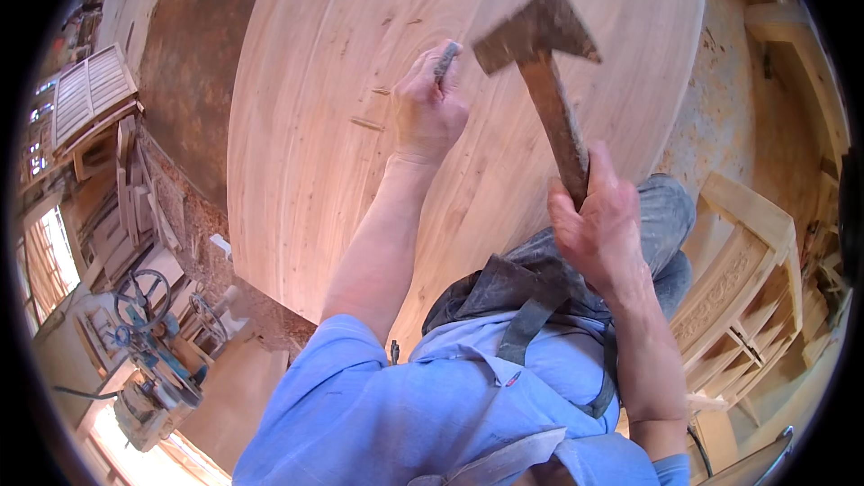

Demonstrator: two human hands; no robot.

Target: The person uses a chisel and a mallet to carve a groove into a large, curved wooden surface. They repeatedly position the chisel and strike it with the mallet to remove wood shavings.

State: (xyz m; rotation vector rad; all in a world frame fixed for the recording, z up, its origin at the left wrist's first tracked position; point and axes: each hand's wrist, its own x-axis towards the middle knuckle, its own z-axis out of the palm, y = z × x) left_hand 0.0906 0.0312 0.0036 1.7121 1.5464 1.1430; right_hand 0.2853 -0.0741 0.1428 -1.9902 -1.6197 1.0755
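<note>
My left hand [429, 108] is closed around a chisel [445, 61]; only its grey end sticks out of the fist, and its cutting tip is hidden. The fist rests on, or just over, a broad pale wooden panel [297, 180]. A few curled wood chips [366, 123] lie on the panel beside it. My right hand [598, 220] grips the wooden handle of a hatchet [556, 112]. Its dark metal head, slightly blurred, is raised to the right of the left fist, apart from the chisel.
A carved wooden furniture frame [729, 283] stands at the right. At the lower left is a machine with a handwheel [142, 297]. Stacked boards [133, 184] and a slatted wooden panel [90, 94] are at the left. Sawdust [279, 319] covers parts of the floor.
</note>
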